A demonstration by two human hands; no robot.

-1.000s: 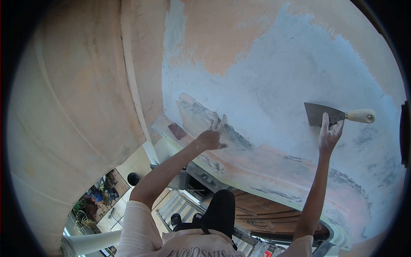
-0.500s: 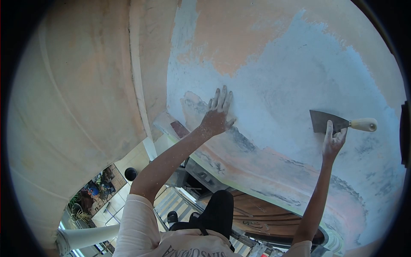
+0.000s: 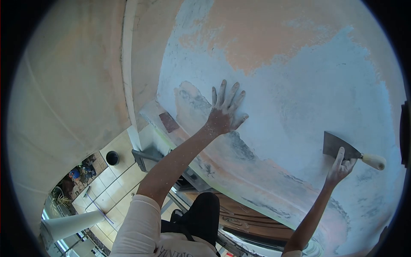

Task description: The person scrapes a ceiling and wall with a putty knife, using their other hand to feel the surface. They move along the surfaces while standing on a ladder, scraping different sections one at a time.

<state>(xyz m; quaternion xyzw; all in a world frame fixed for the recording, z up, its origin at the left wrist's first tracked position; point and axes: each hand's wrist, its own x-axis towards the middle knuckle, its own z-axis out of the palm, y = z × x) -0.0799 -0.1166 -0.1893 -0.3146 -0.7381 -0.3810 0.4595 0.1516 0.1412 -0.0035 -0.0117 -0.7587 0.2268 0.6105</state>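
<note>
My left hand (image 3: 225, 112) lies against the wall (image 3: 295, 98) with its fingers spread, and white dust coats the fingers. Beneath it the wall is pale bluish-white filler, next to a rough grey and pink patch (image 3: 195, 102). In my right hand (image 3: 340, 170) is a putty knife (image 3: 341, 146) with a wide metal blade and a light wooden handle. My fingers grip it near the base of the blade, and the handle points right. The blade is close to the wall; whether its edge touches cannot be made out.
A dark red rectangular piece (image 3: 169, 122) rests at the wall's lower left corner. Far below are floor tiles (image 3: 105, 182), a black bucket (image 3: 112, 158) and a white column (image 3: 77, 225). Carved brown woodwork (image 3: 252, 214) sits under the wall's lower edge.
The putty knife and my right hand sit lower and slightly further right in view. My left hand's fingers are spread wider. The whole view has shifted, showing more floor at lower left.
</note>
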